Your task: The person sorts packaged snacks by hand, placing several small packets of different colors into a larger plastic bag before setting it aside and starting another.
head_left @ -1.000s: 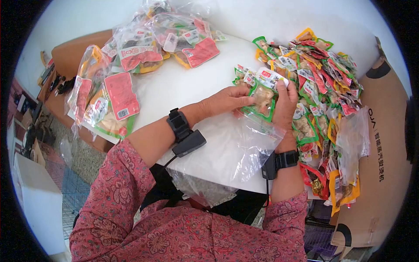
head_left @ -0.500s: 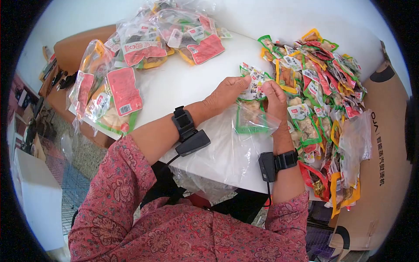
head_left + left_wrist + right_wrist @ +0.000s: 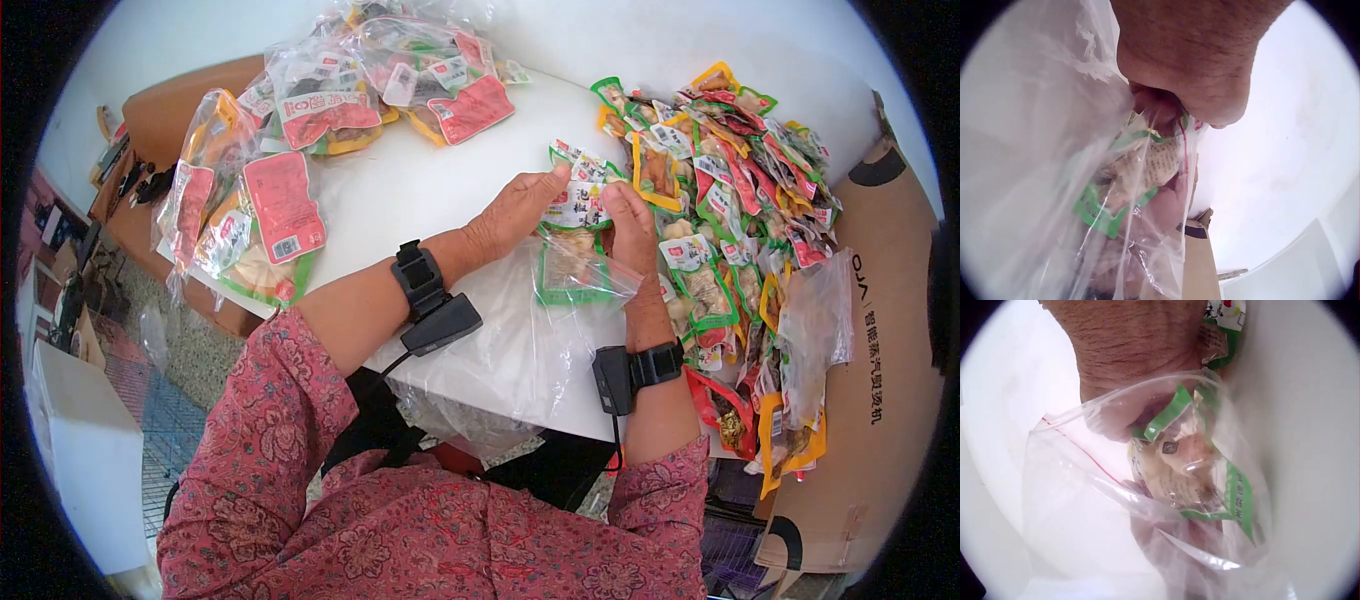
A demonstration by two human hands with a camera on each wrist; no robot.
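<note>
In the head view, both hands meet over a clear zip bag (image 3: 500,365) near the table's right side. My left hand (image 3: 510,218) pinches the upper left of green-edged snack packets (image 3: 577,212) with white printed tops. On their right side my right hand (image 3: 634,238) grips with the thumb along the edge. The lower part of a packet shows through the bag's film. In the right wrist view, a green-edged packet (image 3: 1175,478) lies behind the film, below the red seal line. The left wrist view shows the packet's printed back (image 3: 1154,162); most left fingertips are hidden.
A large heap of small snack packets (image 3: 715,185) covers the table's right side. Filled clear bags (image 3: 285,205) stand along the left and back (image 3: 460,95). A flattened clear bag (image 3: 815,310) lies on the heap, beside a tall cardboard box (image 3: 860,400).
A second ago the right hand held a packet above the bag, pale contents showing. Both hands now hold printed tops slightly farther left, with a packet's lower part behind film. The last half second shows little movement.
</note>
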